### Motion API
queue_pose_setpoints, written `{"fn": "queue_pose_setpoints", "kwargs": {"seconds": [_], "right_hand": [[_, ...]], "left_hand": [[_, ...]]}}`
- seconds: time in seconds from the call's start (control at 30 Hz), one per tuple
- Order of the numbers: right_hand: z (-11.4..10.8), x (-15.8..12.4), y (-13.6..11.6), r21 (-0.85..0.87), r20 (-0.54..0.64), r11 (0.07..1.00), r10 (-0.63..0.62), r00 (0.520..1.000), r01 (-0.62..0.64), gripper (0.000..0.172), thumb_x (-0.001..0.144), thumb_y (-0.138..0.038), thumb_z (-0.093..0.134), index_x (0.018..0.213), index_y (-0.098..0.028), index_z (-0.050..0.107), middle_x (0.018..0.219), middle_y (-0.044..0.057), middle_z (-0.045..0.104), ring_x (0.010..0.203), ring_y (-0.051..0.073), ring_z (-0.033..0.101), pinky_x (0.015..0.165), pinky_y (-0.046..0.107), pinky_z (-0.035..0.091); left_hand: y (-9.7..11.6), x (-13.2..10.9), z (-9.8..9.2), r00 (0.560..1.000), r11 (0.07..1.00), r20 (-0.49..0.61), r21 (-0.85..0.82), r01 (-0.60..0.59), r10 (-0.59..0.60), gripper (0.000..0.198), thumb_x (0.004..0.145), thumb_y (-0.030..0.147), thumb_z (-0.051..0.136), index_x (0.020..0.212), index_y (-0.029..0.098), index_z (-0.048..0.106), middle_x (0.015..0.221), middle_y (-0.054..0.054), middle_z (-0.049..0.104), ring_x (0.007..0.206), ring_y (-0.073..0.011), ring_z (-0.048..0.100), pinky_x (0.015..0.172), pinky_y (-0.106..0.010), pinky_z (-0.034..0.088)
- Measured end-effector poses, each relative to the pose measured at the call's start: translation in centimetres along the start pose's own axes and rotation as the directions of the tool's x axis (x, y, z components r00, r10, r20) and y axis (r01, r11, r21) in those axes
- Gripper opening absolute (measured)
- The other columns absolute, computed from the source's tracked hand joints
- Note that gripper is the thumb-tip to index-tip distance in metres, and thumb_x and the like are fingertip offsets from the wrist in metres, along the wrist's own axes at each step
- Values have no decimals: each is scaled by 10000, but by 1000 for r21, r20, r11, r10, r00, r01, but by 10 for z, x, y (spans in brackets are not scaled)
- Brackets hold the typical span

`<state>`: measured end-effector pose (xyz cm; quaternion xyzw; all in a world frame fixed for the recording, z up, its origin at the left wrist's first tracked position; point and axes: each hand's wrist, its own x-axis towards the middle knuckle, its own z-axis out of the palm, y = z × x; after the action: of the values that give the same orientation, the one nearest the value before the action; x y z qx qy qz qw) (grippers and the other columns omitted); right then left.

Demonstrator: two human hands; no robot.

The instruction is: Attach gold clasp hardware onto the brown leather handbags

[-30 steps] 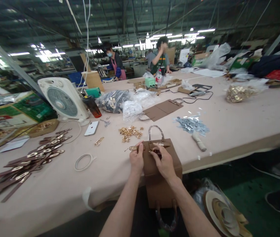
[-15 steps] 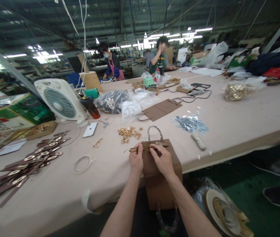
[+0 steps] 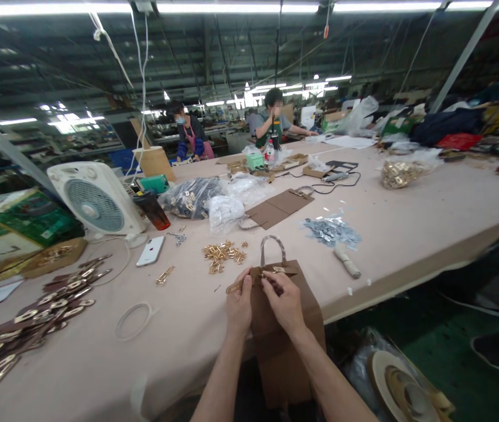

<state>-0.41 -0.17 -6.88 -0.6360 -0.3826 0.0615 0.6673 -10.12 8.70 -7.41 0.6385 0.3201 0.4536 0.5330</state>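
A brown bag panel with a looped handle lies over the table's front edge and hangs down. My left hand is closed on a brown strap with a metal piece, at the panel's upper left corner. Bent over the panel's top, my right hand pinches something small near the handle base; it is too small to name. A flat strap end with a metal plate lies just beyond those fingers. Gold-coloured fittings are piled past my left hand.
Brown straps, a tape roll, a phone and a fan are on the left. Silver plates and a cloth roll lie right. Another brown panel lies farther back. Two people are across the table.
The camera view has tilted up and turned right. Both hands remain at the panel's top, with the right fingers slightly shifted. A person at the back has stretched an arm out.
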Motion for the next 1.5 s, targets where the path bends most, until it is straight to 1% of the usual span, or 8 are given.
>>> {"fn": "queue_pose_setpoints", "kwargs": {"seconds": [0.5,0.73,0.97,1.07,1.17,1.27,1.37,1.5], "right_hand": [[4,5,-5,-128,86,987,-85,993,95,239,945,-245,615,1103,-316,780,959,56,745,879,242,692,822,384,591],[0,13,-10,6,113,999,38,993,-39,237,906,-278,682,1126,-286,771,921,27,739,773,200,687,738,325,558],[-10,4,-3,209,-133,969,164,977,-134,329,959,-434,604,1168,-199,699,908,36,674,624,132,598,609,272,519],[-19,2,6,95,-239,990,122,963,-102,375,966,-419,572,1265,-206,650,974,60,675,705,163,621,700,324,563],[-35,7,13,-158,-295,987,-38,955,-9,428,958,-365,562,1356,-211,596,1210,130,629,1026,249,642,943,447,558],[-52,17,23,-381,-136,919,-166,977,103,573,912,-335,606,1467,-217,520,1412,162,522,1336,314,501,1151,544,429],[-61,24,36,-432,75,890,-127,989,147,663,876,-350,644,1509,-231,486,1497,149,469,1400,321,458,1188,542,405],[-62,27,51,-462,92,884,-38,995,76,578,865,-340,624,1429,-221,580,1505,148,473,1379,325,488,1167,525,434]], "left_hand": [[-11,1,0,999,997,-23,71,28,-26,475,892,613,645,1153,239,776,1235,-80,762,1224,-305,678,1178,-540,459],[-21,10,-2,994,977,-83,194,87,-72,531,900,633,572,1147,208,773,1245,-109,754,1255,-343,646,1202,-554,406],[-6,3,1,988,959,-140,267,96,-60,522,967,559,492,1220,173,736,1277,-141,726,1264,-319,624,1169,-488,425],[-2,0,2,985,960,-169,267,88,-43,503,974,542,501,1230,175,730,1265,-136,729,1250,-306,632,1154,-466,435],[-1,-2,2,985,970,-174,238,54,-12,472,980,530,512,1197,178,740,1228,-127,746,1215,-290,653,1137,-446,445],[1,-4,2,986,977,-165,202,64,-30,453,986,528,526,1193,189,743,1181,-117,764,1166,-282,677,1086,-431,478],[3,-6,3,986,973,-154,210,92,-60,429,986,514,546,1190,192,744,1157,-112,774,1142,-276,692,1047,-416,497],[6,-8,6,990,975,-141,215,61,-31,419,885,460,713,1199,182,718,1124,-103,778,1062,-254,720,984,-379,533]]}}
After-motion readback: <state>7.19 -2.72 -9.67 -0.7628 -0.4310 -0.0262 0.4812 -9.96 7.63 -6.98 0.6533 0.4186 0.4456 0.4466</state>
